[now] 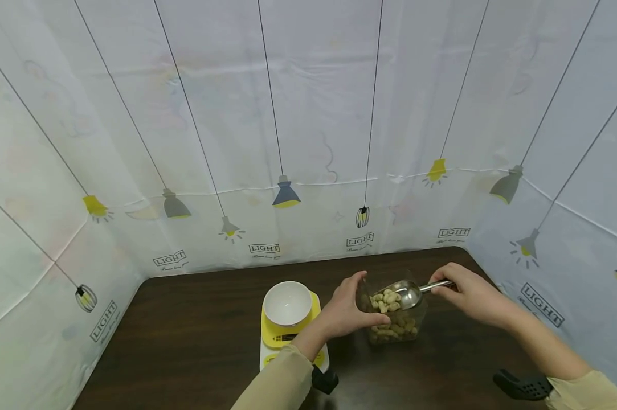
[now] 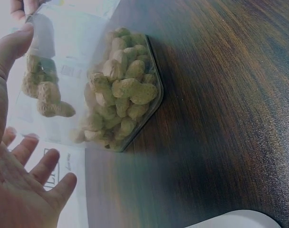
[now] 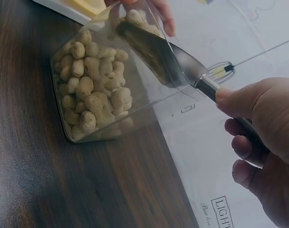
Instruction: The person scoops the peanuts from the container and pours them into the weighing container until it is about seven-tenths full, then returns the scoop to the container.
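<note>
A clear plastic container [image 3: 144, 102] of unshelled peanuts [image 2: 130, 90] stands on the dark wooden table. My left hand [image 1: 346, 310] spans its upper part, thumb on the near side and fingers spread along the far side. My right hand [image 1: 464, 293] pinches the handle of a metal scoop [image 3: 189, 66] between thumb and fingers. The scoop's bowl lies tilted inside the container's mouth, above the main heap, with several peanuts [image 1: 387, 300] at it. Left of the container, a white bowl [image 1: 287, 303] sits on a yellow and white kitchen scale [image 1: 274, 336], partly hidden by my left forearm.
The dark table [image 1: 195, 324] extends to the left and in front. A white curtain [image 1: 313, 125] printed with lamps hangs along the table's back and sides. Black straps [image 1: 523, 386] show at both wrists.
</note>
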### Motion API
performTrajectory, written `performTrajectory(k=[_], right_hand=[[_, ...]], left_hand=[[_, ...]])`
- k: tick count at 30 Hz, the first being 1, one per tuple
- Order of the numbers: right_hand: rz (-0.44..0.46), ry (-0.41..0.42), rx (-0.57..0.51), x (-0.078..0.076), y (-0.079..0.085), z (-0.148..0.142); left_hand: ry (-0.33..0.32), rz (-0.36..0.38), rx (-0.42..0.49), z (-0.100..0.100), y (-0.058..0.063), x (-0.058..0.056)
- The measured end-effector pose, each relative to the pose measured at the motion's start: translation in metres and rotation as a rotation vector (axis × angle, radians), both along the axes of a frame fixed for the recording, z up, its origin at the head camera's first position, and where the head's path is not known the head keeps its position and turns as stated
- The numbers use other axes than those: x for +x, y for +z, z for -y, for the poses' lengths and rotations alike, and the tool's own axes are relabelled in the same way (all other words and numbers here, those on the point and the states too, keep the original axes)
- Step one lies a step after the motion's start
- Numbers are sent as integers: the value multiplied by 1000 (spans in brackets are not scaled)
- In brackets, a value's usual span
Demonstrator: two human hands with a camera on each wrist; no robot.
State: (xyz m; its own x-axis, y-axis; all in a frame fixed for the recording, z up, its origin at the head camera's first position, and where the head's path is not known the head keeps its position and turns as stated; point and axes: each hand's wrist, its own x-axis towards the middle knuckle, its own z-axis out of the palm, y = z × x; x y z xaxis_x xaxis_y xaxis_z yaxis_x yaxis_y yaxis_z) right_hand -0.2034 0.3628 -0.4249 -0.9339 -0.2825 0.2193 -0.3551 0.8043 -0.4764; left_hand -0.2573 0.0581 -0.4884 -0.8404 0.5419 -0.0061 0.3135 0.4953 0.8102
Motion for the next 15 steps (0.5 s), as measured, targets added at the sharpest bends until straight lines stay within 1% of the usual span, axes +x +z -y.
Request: performTrajectory(k=[7, 15], right_hand=[[11, -4, -19, 3, 2, -2], [-35, -10, -14, 4, -4, 1]], left_hand=[[-10, -4, -2, 1, 2, 2], [-4, -7, 1, 1, -1, 1]])
